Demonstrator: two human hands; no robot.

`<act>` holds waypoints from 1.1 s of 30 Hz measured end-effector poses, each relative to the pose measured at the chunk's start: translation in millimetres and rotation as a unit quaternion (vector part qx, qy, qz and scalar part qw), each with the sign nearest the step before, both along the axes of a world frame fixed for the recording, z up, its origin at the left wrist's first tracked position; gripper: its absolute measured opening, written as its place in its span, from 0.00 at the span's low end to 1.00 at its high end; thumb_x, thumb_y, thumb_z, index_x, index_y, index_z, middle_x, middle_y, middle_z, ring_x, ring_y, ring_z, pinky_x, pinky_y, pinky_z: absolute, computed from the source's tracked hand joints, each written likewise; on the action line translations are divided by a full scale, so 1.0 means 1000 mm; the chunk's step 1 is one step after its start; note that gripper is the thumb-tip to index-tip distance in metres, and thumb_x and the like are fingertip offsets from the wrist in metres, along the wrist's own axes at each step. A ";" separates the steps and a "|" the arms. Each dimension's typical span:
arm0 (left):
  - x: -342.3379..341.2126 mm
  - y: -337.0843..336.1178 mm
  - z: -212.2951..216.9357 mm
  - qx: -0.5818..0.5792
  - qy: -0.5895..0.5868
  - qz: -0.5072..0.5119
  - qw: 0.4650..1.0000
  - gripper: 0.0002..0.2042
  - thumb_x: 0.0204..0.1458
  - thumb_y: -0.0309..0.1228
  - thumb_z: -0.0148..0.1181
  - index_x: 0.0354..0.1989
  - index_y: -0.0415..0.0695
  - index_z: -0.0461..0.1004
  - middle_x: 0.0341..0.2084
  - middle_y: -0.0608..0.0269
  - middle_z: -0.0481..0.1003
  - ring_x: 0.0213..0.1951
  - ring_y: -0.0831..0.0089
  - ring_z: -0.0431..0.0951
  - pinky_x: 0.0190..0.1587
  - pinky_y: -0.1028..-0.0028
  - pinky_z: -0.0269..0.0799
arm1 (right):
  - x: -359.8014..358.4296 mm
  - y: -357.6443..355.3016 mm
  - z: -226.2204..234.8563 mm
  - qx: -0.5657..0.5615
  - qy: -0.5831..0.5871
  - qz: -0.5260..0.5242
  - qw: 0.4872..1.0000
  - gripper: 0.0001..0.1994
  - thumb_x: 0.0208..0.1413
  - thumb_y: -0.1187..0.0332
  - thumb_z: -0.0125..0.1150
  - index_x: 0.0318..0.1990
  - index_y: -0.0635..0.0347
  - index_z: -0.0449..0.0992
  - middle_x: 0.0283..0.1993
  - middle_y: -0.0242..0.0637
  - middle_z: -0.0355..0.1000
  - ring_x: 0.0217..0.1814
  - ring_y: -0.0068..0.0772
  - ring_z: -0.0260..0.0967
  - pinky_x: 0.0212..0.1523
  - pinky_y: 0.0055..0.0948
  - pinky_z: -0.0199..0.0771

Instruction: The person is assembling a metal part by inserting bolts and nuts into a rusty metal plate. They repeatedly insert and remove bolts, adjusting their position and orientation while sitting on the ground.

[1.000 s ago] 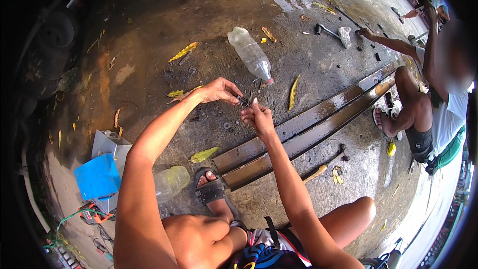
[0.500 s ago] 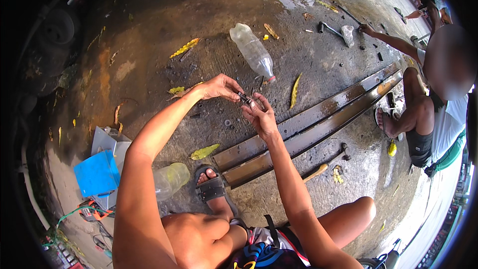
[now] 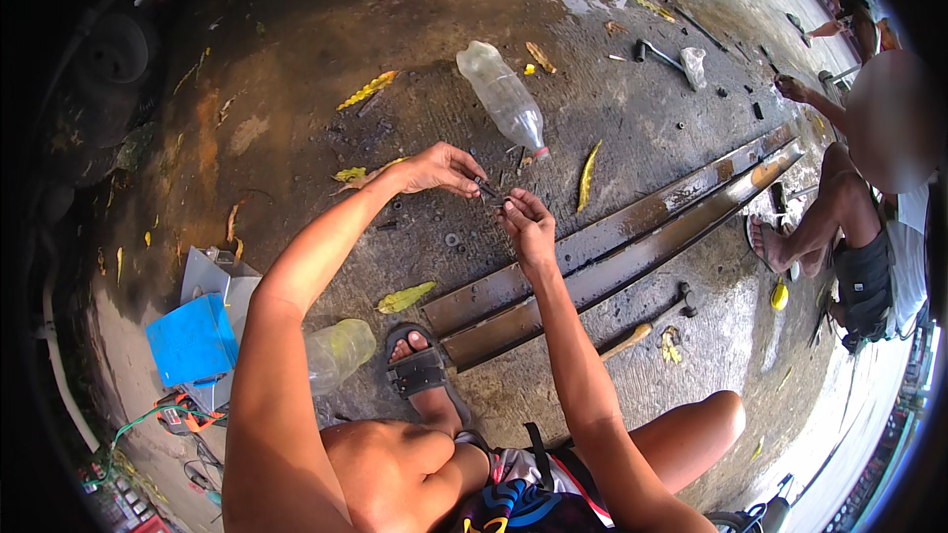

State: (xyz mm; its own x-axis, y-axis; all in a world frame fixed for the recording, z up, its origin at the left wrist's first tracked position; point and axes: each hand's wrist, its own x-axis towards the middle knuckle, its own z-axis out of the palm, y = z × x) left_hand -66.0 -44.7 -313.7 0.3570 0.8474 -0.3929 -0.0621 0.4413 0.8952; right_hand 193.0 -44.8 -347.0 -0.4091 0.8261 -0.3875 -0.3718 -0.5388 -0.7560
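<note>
While the left fingers [image 3: 462, 160] pinch a small dark part [image 3: 483, 186] above the concrete floor [image 3: 434, 99], the right fingers [image 3: 524, 200] bend close to its near end; whether they grip it or merely touch it cannot be told. It looks light and stiff, probably metal, perhaps greasy enough to slip, hardly fragile, and best held by its sides near the ends. Beyond the fingers lies a clear plastic bottle [image 3: 500, 94]. Nearer than the left fingers are loose washers [image 3: 451, 240]; right of the right fingers, a yellow leaf [image 3: 588, 179] and two long metal bars [image 3: 634, 213] crowd that side.
</note>
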 end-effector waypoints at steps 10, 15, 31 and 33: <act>0.015 0.009 -0.001 0.033 0.039 -0.046 0.998 0.16 0.58 0.23 0.67 0.54 0.34 0.78 0.45 0.53 0.83 0.45 0.70 0.85 0.52 0.70 0.83 | -0.009 0.010 -0.003 -0.060 -0.024 0.076 0.995 0.19 0.69 0.53 0.61 0.52 0.63 0.77 0.31 0.26 0.71 0.29 0.15 0.65 0.29 0.19 0.64; 0.024 0.010 -0.004 0.008 0.044 -0.034 0.998 0.15 0.60 0.27 0.67 0.52 0.31 0.78 0.42 0.53 0.83 0.44 0.68 0.85 0.50 0.68 0.85 | -0.012 0.015 -0.007 0.246 -0.188 0.095 0.946 0.22 0.59 0.59 0.73 0.52 0.69 0.78 0.29 0.29 0.74 0.30 0.20 0.69 0.34 0.25 0.71; -0.045 -0.001 -0.025 -0.070 0.131 -0.016 0.989 0.12 0.59 0.30 0.68 0.46 0.36 0.77 0.36 0.56 0.83 0.39 0.69 0.85 0.44 0.69 0.85 | -0.013 -0.005 -0.046 0.186 -0.226 0.035 0.956 0.11 0.57 0.67 0.73 0.40 0.66 0.84 0.31 0.39 0.81 0.26 0.26 0.71 0.30 0.32 0.72; -0.056 -0.009 -0.026 -0.075 0.129 0.029 0.988 0.12 0.59 0.30 0.68 0.46 0.36 0.77 0.36 0.57 0.82 0.39 0.70 0.85 0.45 0.70 0.84 | -0.009 -0.001 -0.058 0.032 -0.128 0.064 0.989 0.11 0.57 0.67 0.72 0.43 0.66 0.81 0.29 0.34 0.80 0.28 0.21 0.70 0.31 0.32 0.72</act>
